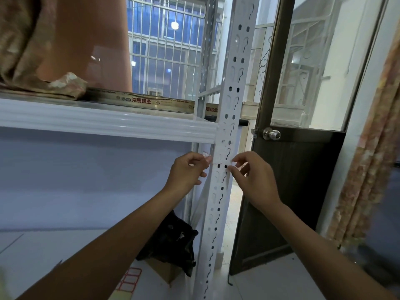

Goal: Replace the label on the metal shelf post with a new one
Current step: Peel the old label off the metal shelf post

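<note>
A white perforated metal shelf post [229, 109] runs up the middle of the head view. A pale label [220, 158] lies across the post just below the white shelf beam [108, 124]. My left hand [186, 172] pinches the label's left end, where a small red-printed piece [206, 154] shows at my fingertips. At the post's right edge, my right hand [253, 178] pinches the label's other end between thumb and forefinger. A sheet of red-bordered blank labels [129, 280] lies on the lower shelf at the bottom.
A crumpled black bag [173, 239] and a cardboard piece [164, 271] sit on the lower shelf by the post. The upper shelf carries a brown cloth [32, 50] and a flat printed box [138, 100]. A dark door [287, 180] with a metal knob [271, 134] stands open right of the post.
</note>
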